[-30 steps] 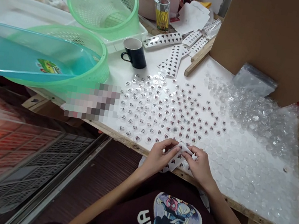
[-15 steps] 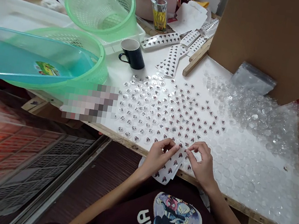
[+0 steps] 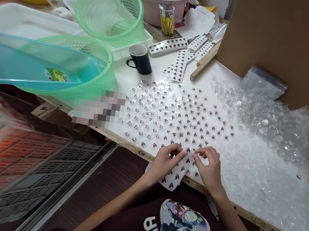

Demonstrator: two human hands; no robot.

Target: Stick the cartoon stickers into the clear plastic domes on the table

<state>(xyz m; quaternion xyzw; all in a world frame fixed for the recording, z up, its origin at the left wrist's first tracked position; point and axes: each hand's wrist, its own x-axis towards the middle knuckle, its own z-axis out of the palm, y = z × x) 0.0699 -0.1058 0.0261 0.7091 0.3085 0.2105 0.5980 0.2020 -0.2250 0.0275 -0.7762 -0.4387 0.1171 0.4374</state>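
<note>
A white sheet of small dark-printed stickers [image 3: 176,175] hangs over the table's front edge. My left hand [image 3: 167,159] is closed on its upper part, thumb on top near a printed sticker. My right hand [image 3: 208,165] is closed in a pinch at the sheet's upper right edge; whatever lies between those fingertips is too small to make out. Beyond both hands, many clear round discs with stickers [image 3: 160,118] are spread over the white tabletop. To the right of my right hand lie plain clear discs [image 3: 246,177] in a loose layer.
A heap of clear discs [image 3: 279,123] lies near a cardboard panel [image 3: 283,42]. Farther back are a dark mug [image 3: 143,64], sticker strips [image 3: 179,66] and a wooden bar [image 3: 203,66]. Green baskets [image 3: 138,31] and a blue tray [image 3: 13,58] stand left; a crate [image 3: 17,164] sits below.
The whole view has shifted slightly, with the background things now a little lower and to the right. My hands keep nearly the same pose, the right fingertips remaining beside the sheet.
</note>
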